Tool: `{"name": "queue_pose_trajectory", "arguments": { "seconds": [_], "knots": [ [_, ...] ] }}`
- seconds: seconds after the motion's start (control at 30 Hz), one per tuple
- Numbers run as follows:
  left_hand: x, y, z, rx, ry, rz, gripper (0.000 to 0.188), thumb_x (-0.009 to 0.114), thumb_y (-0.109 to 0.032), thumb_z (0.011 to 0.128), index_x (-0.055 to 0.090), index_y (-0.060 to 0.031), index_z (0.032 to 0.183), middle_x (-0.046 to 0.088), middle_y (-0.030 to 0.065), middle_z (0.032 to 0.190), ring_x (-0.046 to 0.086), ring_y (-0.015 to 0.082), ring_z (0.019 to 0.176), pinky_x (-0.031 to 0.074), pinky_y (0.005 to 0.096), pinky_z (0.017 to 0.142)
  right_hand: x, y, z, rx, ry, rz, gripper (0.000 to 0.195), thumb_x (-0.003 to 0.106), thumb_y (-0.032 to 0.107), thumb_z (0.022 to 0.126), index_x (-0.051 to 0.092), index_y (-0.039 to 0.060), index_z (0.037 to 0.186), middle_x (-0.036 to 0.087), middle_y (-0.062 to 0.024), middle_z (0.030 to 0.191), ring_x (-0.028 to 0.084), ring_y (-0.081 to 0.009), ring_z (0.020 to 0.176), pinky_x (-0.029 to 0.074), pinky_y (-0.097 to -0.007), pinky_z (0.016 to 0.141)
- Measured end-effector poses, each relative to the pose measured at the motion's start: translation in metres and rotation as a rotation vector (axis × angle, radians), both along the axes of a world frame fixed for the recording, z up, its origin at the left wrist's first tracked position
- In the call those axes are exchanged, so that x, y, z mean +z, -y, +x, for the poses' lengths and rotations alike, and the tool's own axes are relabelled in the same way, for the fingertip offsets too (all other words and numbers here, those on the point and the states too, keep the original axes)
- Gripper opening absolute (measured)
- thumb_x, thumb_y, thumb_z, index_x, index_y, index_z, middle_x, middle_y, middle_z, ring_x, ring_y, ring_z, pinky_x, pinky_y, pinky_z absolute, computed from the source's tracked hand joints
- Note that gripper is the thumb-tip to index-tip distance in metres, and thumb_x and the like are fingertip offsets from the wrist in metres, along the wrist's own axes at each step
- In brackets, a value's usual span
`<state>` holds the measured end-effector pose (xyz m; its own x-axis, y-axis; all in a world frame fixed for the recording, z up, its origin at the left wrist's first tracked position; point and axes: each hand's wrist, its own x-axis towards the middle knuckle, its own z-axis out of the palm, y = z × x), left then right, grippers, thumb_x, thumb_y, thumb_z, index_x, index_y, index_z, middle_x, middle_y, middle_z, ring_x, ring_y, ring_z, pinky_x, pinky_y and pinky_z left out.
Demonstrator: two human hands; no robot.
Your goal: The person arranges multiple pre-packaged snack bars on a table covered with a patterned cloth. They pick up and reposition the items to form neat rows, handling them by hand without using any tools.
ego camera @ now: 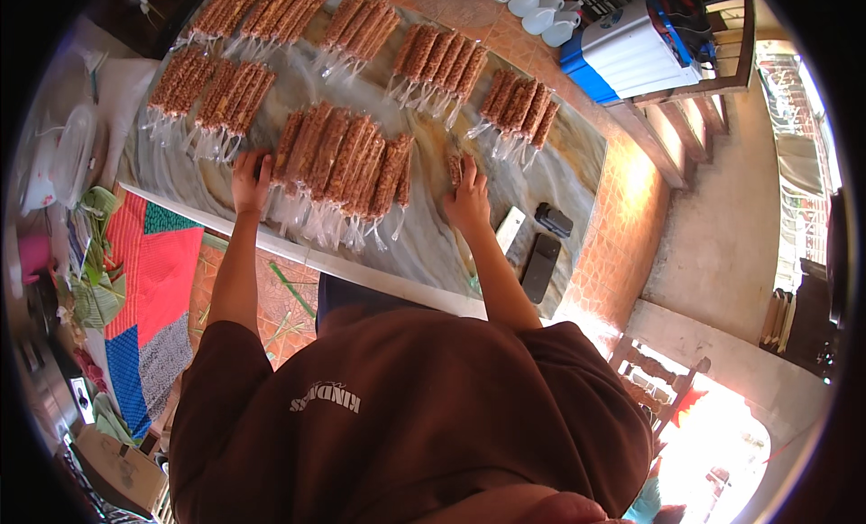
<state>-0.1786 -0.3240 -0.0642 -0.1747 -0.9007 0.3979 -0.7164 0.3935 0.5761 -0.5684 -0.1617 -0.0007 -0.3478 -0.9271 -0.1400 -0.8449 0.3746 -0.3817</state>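
Long clear plastic packets of reddish-brown nuts lie in several groups on a marble-patterned table (433, 267). The largest pile (342, 162) is nearest to me, its tied plastic ends towards my body. My left hand (251, 180) rests at the left edge of this pile, fingers bent; whether it grips a packet I cannot tell. To the right of the pile, my right hand (468, 196) has its fingers around a single short-looking packet (455, 169), partly hidden by the hand. Farther back lie a group at centre right (440, 60) and another at the right (519, 108).
A phone (540, 268), a small black case (553, 219) and a white strip-shaped item (509, 230) lie by my right forearm. Plastic jugs (541, 17) and a blue-and-white cooler (629, 50) stand beyond the table. A patchwork cloth (162, 253) is at the left.
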Motion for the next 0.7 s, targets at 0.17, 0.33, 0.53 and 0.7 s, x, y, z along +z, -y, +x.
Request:
{"name": "queue_pose_trajectory", "arguments": {
  "seconds": [0.17, 0.33, 0.53, 0.7],
  "knots": [
    [0.006, -0.005, -0.003, 0.021, -0.004, 0.009, 0.019, 0.057, -0.026, 0.089, 0.066, -0.0101, 0.094, 0.058, 0.0113, 0.087, 0.056, 0.0322, 0.081, 0.045, 0.0415, 0.073, 0.001, -0.008, -0.007, -0.059, 0.310, -0.174, 0.081, 0.057, 0.005, 0.074, 0.015, 0.0033, 0.144, 0.032, -0.0260, 0.138, 0.036, -0.0422, 0.126, 0.039, -0.0424, 0.101],
    [0.006, -0.005, -0.002, 0.033, 0.000, 0.026, 0.019, 0.058, -0.028, 0.088, 0.067, -0.0119, 0.094, 0.058, 0.0104, 0.085, 0.057, 0.0310, 0.080, 0.045, 0.0409, 0.073, 0.001, -0.025, -0.003, -0.059, 0.356, -0.147, 0.083, 0.059, 0.006, 0.073, 0.016, 0.0001, 0.143, 0.029, -0.0236, 0.141, 0.031, -0.0409, 0.129, 0.034, -0.0415, 0.105],
    [0.006, -0.005, -0.005, 0.053, -0.008, 0.020, 0.021, 0.059, -0.030, 0.088, 0.066, -0.0121, 0.094, 0.058, 0.0109, 0.084, 0.056, 0.0305, 0.081, 0.045, 0.0406, 0.074, 0.011, -0.041, 0.007, -0.136, 0.255, -0.108, 0.083, 0.059, 0.009, 0.071, 0.019, 0.0013, 0.143, 0.040, -0.0261, 0.133, 0.039, -0.0434, 0.122, 0.039, -0.0445, 0.100],
    [0.010, -0.007, -0.003, 0.066, -0.004, 0.002, 0.020, 0.059, -0.030, 0.088, 0.066, -0.0113, 0.090, 0.058, 0.0107, 0.082, 0.056, 0.0301, 0.081, 0.045, 0.0405, 0.074, 0.009, -0.037, 0.005, -0.125, 0.098, -0.139, 0.084, 0.058, 0.010, 0.070, 0.019, 0.0040, 0.144, 0.045, -0.0289, 0.126, 0.044, -0.0448, 0.114, 0.041, -0.0466, 0.096]
  ]
}}
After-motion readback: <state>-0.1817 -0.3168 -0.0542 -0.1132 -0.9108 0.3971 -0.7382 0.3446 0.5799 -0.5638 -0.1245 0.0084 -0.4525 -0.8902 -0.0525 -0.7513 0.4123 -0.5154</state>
